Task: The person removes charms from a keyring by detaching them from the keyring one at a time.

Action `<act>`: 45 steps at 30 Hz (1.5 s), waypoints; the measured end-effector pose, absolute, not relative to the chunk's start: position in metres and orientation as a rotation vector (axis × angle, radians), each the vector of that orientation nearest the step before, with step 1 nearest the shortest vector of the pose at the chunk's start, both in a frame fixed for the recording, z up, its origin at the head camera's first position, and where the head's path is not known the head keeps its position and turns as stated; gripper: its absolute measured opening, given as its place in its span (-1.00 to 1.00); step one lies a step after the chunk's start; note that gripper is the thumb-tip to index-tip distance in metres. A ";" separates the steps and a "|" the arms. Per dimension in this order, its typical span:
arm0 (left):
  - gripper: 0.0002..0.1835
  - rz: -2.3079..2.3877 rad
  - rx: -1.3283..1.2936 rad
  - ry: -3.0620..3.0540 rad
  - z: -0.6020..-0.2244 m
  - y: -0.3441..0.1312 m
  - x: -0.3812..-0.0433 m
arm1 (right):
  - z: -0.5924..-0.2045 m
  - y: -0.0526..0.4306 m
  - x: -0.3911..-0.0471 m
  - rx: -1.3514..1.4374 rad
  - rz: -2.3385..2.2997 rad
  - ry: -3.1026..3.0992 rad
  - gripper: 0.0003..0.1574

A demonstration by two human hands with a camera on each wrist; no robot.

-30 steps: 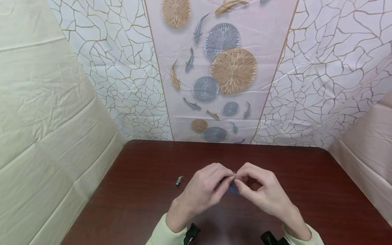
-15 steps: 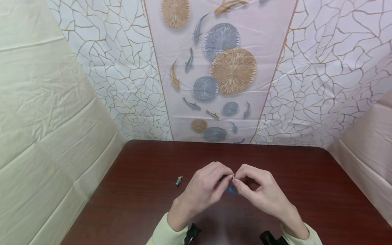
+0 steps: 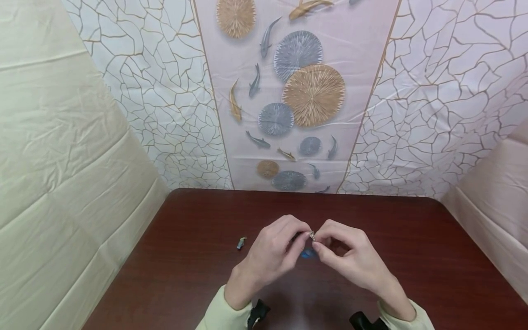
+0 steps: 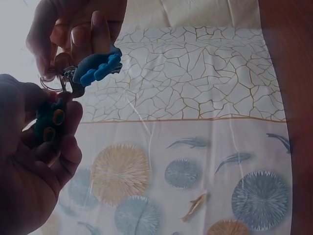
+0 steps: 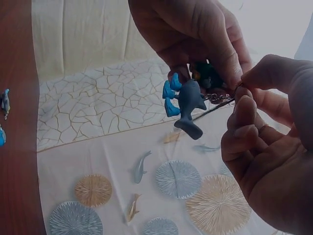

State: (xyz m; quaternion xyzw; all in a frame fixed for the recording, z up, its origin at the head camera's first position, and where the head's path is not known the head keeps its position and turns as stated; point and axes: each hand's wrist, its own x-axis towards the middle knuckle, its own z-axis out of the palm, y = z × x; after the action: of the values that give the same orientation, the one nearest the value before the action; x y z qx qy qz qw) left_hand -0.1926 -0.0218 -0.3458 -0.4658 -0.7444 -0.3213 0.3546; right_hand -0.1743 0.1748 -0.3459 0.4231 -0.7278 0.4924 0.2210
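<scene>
My left hand (image 3: pixel 272 250) and right hand (image 3: pixel 350 252) meet fingertip to fingertip above the brown table. The right thumb and finger pinch a thin metal key ring (image 4: pixel 51 83). Curled left fingers hold a dark green charm (image 4: pixel 50 120) with orange-rimmed spots, the thumb close against the ring. From a short chain (image 5: pixel 217 98) at the ring hangs a grey whale charm (image 5: pixel 190 103) with bright blue pieces along one side. In the head view only a bit of blue from this charm (image 3: pixel 307 253) shows beneath the fingers.
A small blue-grey charm (image 3: pixel 241 244) with a yellowish end lies on the table (image 3: pixel 198 275), left of the left hand. At the right wrist view's left edge, another blue piece (image 5: pixel 2 136) is partly cut off. Patterned cloth (image 3: pixel 268 151) hangs behind the table.
Both hands have shifted slightly left, still together. The ring between the fingertips has turned, showing more of its metal, and the hanging blue charm has swung a little left.
</scene>
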 end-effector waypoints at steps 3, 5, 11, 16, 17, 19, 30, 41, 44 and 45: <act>-0.95 -0.843 -1.173 -1.950 -0.347 -0.022 -0.193 | -0.347 0.174 -0.176 1.192 1.367 -1.978 -0.56; -0.95 -0.839 -1.164 -1.955 -0.348 -0.021 -0.193 | -0.346 0.174 -0.176 1.184 1.366 -1.990 -0.57; -0.95 -0.813 -1.195 -1.923 -0.347 -0.021 -0.193 | -0.343 0.177 -0.172 1.065 1.369 -2.158 -0.67; -0.95 -0.809 -1.208 -1.912 -0.346 -0.021 -0.193 | -0.343 0.178 -0.171 1.000 1.372 -2.225 -0.68; -0.95 -0.807 -1.206 -1.914 -0.346 -0.021 -0.193 | -0.343 0.178 -0.172 1.004 1.374 -2.219 -0.67; -0.95 -0.806 -1.199 -1.923 -0.346 -0.021 -0.193 | -0.344 0.178 -0.172 1.022 1.376 -2.201 -0.66; -0.95 -0.803 -1.159 -1.985 -0.347 -0.024 -0.192 | -0.342 0.177 -0.171 1.148 1.383 -2.102 -0.65; -0.95 -0.765 -1.265 -1.894 -0.345 -0.022 -0.192 | -0.343 0.179 -0.171 0.959 1.345 -2.296 -0.65; -0.94 -0.763 -1.260 -1.893 -0.345 -0.022 -0.192 | -0.342 0.179 -0.171 0.951 1.338 -2.288 -0.63; -0.94 -0.766 -1.255 -1.898 -0.345 -0.022 -0.192 | -0.342 0.179 -0.171 0.954 1.341 -2.281 -0.63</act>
State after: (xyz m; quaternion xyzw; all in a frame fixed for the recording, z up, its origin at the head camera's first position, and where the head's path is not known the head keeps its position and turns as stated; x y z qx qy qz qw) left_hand -0.1924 -0.0222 -0.3445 -0.4872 -0.7369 -0.2975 0.3621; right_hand -0.1708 0.1794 -0.3423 0.3346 -0.8000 0.4704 0.1635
